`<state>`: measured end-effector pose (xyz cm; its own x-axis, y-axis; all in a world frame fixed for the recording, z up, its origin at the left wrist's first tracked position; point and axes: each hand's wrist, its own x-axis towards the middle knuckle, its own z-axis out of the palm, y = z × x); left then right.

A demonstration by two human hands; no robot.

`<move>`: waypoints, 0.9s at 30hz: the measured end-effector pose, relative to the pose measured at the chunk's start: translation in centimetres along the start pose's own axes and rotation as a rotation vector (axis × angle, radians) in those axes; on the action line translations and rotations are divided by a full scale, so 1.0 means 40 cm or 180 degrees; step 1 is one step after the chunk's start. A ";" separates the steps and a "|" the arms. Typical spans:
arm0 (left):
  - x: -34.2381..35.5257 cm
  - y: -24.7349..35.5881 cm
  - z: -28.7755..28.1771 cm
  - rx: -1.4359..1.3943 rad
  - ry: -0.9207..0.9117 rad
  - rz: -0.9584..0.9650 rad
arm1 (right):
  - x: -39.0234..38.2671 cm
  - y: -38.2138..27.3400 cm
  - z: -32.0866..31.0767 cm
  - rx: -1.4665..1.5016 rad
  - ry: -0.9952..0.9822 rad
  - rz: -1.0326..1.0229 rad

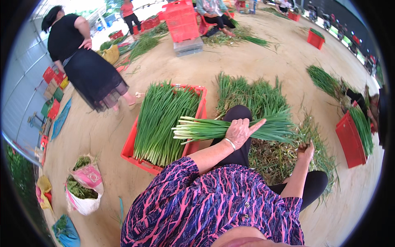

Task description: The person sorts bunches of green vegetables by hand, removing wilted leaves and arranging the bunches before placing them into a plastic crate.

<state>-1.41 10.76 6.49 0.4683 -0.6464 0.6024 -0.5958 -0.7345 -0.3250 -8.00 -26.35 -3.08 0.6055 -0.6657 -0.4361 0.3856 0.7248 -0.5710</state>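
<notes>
A bunch of garlic chives [193, 128] lies across my raised knee, its white stem ends to the left and green leaves to the right. My left hand [238, 133], with a bangle at the wrist, grips it from above around the middle, the index finger stretched along the leaves. At the leaf tips my right hand [305, 151] has its fingers drawn together; what they hold is too small to make out. Left of my knee stands a red crate [201, 94] filled with chives [166, 123] in even rows. A loose chive heap [253, 96] spreads beyond my knee, with dry trimmings [273, 158] beneath my hands.
Open sacks [84, 187] of green scraps stand at the lower left. A person in black [78, 53] stands at the upper left. Stacked red crates [180, 20] rest on a grey block [188, 47] ahead. At right, another red crate [350, 140] holds chives beside a partly visible person.
</notes>
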 end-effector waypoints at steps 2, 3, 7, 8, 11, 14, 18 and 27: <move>-0.003 -0.005 -0.001 0.0003 -0.0119 -0.0038 | -0.010 0.007 0.003 -0.0057 0.0021 -0.0012; 0.006 -0.003 0.005 -0.0025 -0.0048 -0.0028 | 0.003 0.003 -0.008 -0.0021 -0.0024 -0.0055; 0.018 0.002 0.008 0.0082 -0.0051 0.0021 | -0.025 -0.011 0.005 0.0180 0.0071 -0.0092; 0.023 0.012 0.019 0.0051 -0.0047 0.0063 | -0.020 -0.023 -0.008 0.0228 0.0148 -0.0174; 0.019 0.009 0.031 0.0071 -0.0323 0.0054 | -0.038 -0.012 0.004 0.0320 -0.0070 -0.0299; 0.004 0.017 0.044 0.0168 -0.0456 0.0018 | -0.046 0.006 0.004 -0.0115 0.0195 -0.0786; 0.006 0.021 0.031 0.0101 -0.0404 0.0053 | -0.109 -0.012 0.024 -0.0229 0.0080 -0.0890; 0.020 0.023 0.013 0.0040 -0.0634 0.0020 | -0.202 -0.005 0.084 -0.2126 -0.0819 -0.2085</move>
<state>-1.24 9.47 6.28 0.5853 -0.6781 0.4445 -0.5915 -0.7321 -0.3379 -10.64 -20.50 2.88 0.5759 -0.7848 0.2292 0.2740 -0.0789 -0.9585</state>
